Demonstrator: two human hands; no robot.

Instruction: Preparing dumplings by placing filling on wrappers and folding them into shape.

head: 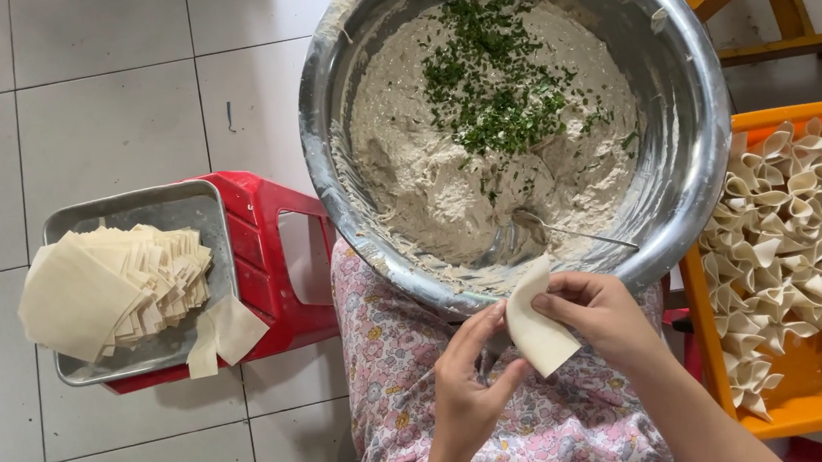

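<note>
The left hand [466,386] and the right hand [595,314] meet over a floral-clothed lap [394,363], both pinching one pale dough wrapper [539,324] — the right closed on its top edge, the left fingertips on its left side. Just above sits a large steel bowl [693,133] of greyish filling [456,176] topped with chopped herbs [497,82], a spoon [541,228] resting in it. Folded dumplings [802,223] fill an orange tray [819,403] at right — a stack of wrappers [105,291] lies in a metal tray [188,207] on a red stool [267,245] at left.

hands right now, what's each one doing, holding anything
Left hand: fingers pinched on the edge of the folded dumpling wrapper.
Right hand: closed on the same wrapper, thumb on top.
</note>
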